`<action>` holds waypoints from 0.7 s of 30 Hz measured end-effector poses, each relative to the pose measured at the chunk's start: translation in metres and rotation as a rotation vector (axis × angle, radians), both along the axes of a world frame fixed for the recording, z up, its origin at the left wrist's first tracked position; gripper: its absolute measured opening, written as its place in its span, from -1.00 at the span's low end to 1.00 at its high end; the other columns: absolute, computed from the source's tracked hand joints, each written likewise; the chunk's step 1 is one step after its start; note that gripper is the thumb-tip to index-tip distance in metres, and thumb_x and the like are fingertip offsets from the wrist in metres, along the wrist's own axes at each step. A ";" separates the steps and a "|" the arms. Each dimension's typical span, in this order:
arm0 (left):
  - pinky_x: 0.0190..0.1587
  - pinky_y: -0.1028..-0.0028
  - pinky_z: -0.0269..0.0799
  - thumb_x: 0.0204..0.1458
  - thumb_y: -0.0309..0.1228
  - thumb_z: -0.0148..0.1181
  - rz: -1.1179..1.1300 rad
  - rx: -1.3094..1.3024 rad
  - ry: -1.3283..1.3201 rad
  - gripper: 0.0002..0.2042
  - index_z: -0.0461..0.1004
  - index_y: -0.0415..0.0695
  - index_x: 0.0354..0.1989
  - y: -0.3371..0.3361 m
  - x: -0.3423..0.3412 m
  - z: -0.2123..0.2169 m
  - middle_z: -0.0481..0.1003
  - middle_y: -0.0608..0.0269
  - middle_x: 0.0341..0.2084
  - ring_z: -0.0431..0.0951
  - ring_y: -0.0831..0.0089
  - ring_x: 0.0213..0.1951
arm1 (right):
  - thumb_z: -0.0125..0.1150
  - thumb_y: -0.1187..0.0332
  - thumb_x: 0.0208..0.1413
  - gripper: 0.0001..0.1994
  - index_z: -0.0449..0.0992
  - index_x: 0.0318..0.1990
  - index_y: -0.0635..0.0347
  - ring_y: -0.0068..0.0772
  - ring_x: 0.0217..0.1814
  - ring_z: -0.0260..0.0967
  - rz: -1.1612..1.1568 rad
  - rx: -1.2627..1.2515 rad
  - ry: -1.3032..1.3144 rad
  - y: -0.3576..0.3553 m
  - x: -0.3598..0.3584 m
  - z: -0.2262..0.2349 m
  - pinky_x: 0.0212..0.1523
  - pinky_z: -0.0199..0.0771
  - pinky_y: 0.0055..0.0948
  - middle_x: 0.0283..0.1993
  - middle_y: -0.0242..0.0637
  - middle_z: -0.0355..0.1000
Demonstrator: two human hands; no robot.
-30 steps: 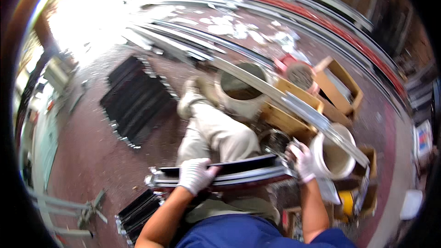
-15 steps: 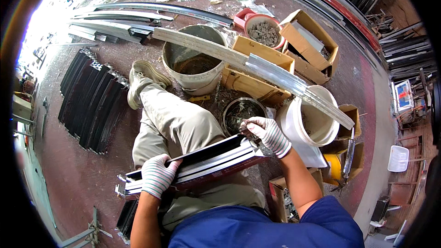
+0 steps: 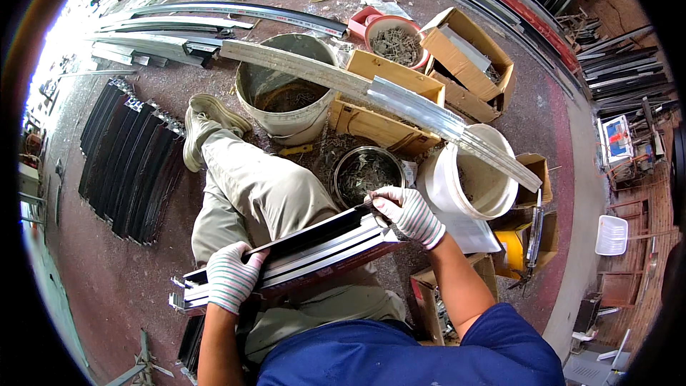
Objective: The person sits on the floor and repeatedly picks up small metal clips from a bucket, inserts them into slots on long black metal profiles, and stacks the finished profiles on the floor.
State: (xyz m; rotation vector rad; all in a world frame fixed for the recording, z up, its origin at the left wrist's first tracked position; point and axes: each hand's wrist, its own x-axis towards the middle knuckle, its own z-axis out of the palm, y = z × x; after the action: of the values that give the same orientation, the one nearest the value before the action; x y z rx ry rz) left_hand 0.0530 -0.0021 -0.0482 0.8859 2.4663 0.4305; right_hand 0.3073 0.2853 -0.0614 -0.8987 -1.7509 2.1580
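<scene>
A long dark metal profile (image 3: 314, 250) lies across my lap, slanting up to the right. My left hand (image 3: 230, 276), in a striped knit glove, grips its lower left part. My right hand (image 3: 407, 213), gloved the same way, pinches the profile's upper right end, just beside a round metal bowl (image 3: 367, 171) of small dark parts. My legs in beige trousers stretch away toward a shoe (image 3: 204, 125).
A grey bucket (image 3: 282, 100) and a white bucket (image 3: 468, 182) carry a long curved pale rail (image 3: 371, 93). Cardboard boxes (image 3: 468, 61) and a wooden box (image 3: 382, 125) stand behind. Black profiles (image 3: 132, 161) lie in a row at left. More rails (image 3: 214, 18) lie farther off.
The view has tilted down and closer over my lap. My right hand has moved from beside the white bucket to the profile's right end. My left hand keeps its grip.
</scene>
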 end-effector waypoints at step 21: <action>-0.25 0.10 0.48 0.20 -0.02 0.35 -0.095 -0.019 0.061 -0.58 0.64 -0.21 -0.35 0.001 -0.002 0.002 0.62 -0.13 -0.47 0.63 -0.11 -0.38 | 0.20 0.34 0.44 -0.80 0.58 -0.26 0.25 -0.69 -0.54 0.26 0.233 0.196 -0.273 0.003 -0.017 0.012 -0.49 0.28 -0.51 -0.51 -0.56 0.39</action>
State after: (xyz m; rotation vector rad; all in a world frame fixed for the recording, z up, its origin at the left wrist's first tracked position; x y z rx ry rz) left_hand 0.0513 -0.0014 -0.0462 1.0184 2.4668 0.3512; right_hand 0.2898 0.2879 -0.0493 -1.0215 -2.2554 2.0233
